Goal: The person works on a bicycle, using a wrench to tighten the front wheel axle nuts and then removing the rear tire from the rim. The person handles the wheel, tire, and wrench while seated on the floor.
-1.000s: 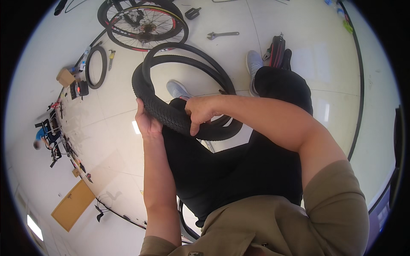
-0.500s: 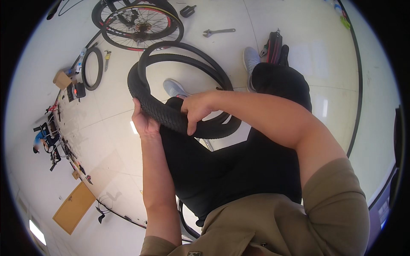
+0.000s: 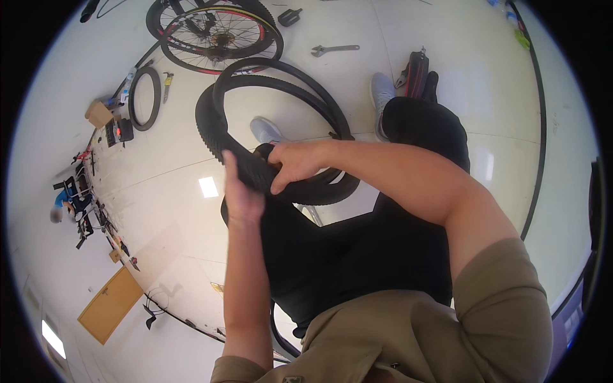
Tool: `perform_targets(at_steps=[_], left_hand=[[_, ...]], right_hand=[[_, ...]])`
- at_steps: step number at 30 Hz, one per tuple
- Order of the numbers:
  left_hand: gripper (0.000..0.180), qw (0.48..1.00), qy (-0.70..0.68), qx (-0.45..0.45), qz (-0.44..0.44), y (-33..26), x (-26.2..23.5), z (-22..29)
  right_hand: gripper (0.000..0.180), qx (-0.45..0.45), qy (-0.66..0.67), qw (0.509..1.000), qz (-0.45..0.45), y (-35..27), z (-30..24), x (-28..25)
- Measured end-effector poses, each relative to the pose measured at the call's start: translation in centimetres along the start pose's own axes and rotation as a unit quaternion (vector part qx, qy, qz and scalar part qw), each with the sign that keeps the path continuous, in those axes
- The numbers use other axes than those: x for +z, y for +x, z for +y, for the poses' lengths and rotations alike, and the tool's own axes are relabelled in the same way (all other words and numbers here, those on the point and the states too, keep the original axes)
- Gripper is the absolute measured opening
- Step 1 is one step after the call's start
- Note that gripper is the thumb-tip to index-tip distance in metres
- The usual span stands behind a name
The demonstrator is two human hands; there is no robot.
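Observation:
A black bicycle tire (image 3: 209, 121) with a knobby tread is held up over my lap. A black inner tube (image 3: 300, 71) lies partly along it and stands out of its far side as a loose loop. My left hand (image 3: 244, 199) is round the tire's near left edge, thumb up along the tread; its fingers are mostly hidden and slightly blurred. To its right, my right hand (image 3: 297, 163) grips the near section, thumb over the outer tread and fingers reaching into the ring.
Beyond the tire lie a spoked bicycle wheel (image 3: 220, 39), a pedal (image 3: 289, 17) and an adjustable wrench (image 3: 335, 49). A black-and-red bag (image 3: 417, 73) sits by my right shoe (image 3: 382, 96). Another tire (image 3: 145, 99) and a cardboard box (image 3: 99, 113) are at left.
My left hand has slid right along the tire, closer to my right hand. My right hand has shifted only slightly, its thumb drawn in. The view has shifted a little.

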State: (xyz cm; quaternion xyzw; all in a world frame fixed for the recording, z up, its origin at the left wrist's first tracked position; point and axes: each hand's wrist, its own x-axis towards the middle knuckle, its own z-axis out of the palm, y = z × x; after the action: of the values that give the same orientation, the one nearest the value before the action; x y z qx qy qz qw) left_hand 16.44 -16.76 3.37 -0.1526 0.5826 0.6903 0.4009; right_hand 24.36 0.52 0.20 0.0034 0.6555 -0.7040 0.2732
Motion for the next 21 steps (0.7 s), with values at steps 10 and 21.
perform_targets(at_steps=[10,21], left_hand=[[0.048,0.992,0.050,-0.026,-0.110,-6.3,0.7,-3.7],[0.036,0.987,0.146,0.066,0.035,-6.6,2.6,-6.3]], right_hand=[[0.054,-0.021,0.052,0.998,0.012,1.7,1.1,-1.2],[0.050,-0.012,0.065,0.997,0.032,0.9,-0.5,-1.2]])
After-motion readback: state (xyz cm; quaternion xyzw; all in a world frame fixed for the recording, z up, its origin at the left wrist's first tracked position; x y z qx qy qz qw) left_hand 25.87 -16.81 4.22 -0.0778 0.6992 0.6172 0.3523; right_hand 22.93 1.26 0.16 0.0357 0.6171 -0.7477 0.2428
